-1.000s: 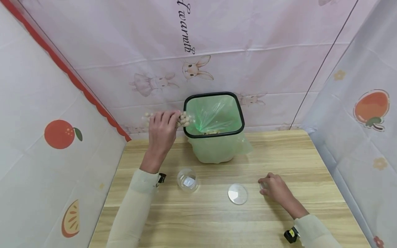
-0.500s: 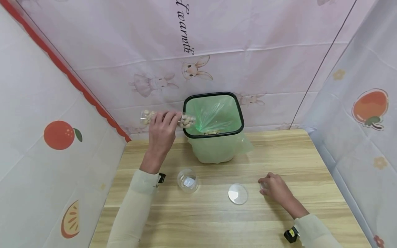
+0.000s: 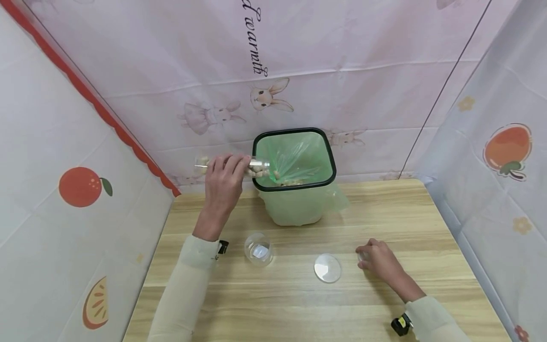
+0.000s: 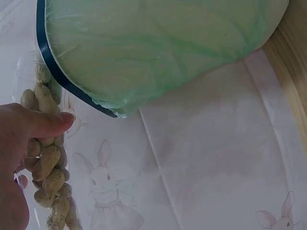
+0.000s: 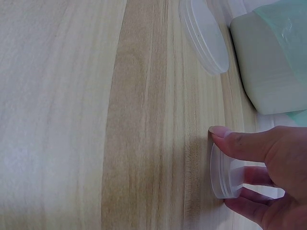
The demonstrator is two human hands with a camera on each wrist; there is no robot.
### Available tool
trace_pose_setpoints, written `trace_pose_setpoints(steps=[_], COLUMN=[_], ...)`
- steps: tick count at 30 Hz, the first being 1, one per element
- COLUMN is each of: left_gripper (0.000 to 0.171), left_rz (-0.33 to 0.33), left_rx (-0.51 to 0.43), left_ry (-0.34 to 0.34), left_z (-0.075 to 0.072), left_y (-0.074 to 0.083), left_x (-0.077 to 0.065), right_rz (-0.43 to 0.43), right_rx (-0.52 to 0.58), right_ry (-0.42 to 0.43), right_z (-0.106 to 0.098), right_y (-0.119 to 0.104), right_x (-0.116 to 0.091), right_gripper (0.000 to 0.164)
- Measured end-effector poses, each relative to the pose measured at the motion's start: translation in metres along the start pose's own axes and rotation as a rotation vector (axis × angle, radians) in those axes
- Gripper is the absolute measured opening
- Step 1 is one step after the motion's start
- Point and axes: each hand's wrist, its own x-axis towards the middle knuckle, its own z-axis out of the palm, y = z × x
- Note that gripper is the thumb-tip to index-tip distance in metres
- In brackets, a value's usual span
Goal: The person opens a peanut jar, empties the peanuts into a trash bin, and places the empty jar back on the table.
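My left hand (image 3: 225, 180) grips a clear plastic jar (image 4: 29, 76) of unshelled peanuts (image 4: 46, 163). The jar lies tipped almost level, its mouth over the left rim of a trash bin (image 3: 295, 209) lined with a green bag. A peanut (image 3: 276, 175) shows just off the mouth, and more peanuts (image 3: 292, 182) lie in the bin. At the right of the table, my right hand (image 3: 380, 260) holds a small clear lid (image 5: 223, 175) by its edge, between thumb and fingers, at the tabletop.
A larger clear round lid (image 3: 327, 268) lies flat left of my right hand. An open clear container (image 3: 258, 249) stands near my left forearm. The bin is at the back edge of the wooden table (image 3: 290, 304), against a printed cloth wall (image 3: 363, 95).
The jar has tilted and turned slightly in my left hand, and its peanuts have shifted. One peanut now shows at the bin, just outside the mouth. My right hand has stayed put.
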Motion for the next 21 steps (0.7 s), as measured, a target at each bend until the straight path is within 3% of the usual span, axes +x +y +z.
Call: trace_pose_setpoints(steps=[21], left_gripper=[0.021], left_rz=[0.001], left_rx=[-0.003], left_ry=[-0.007], left_z=[0.0008], left_y=[0.0005], left_x=[-0.0013], right_rz=[0.008], right_rx=[0.004], right_ry=[-0.009], right_z=[0.0001], right_y=[-0.0001], right_x=[0.0000], right_gripper=[0.035])
